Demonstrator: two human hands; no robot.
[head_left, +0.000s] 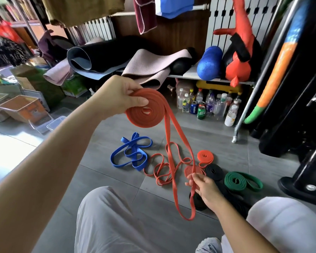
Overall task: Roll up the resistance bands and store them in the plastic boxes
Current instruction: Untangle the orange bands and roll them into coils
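My left hand [117, 96] is raised and pinches a partly rolled orange band coil [144, 112]. Its loose doubled tail [179, 161] hangs down to a loop above my lap. My right hand [204, 189] pinches that tail lower down. On the grey floor lie a tangled blue band [131, 152], a loose thin orange band [160, 170], two rolled orange bands [205, 156] [189, 170], rolled black bands [214, 171] and a rolled green band [241, 180]. Clear plastic boxes [49, 123] stand on the floor at the left.
An orange-tinted bin [22, 106] stands by the boxes. A low shelf ahead holds rolled mats [102, 57] and a blue foam roller [209, 63], with bottles and cans [208, 105] beneath. Black gym equipment [299, 106] stands at the right. My knees fill the foreground.
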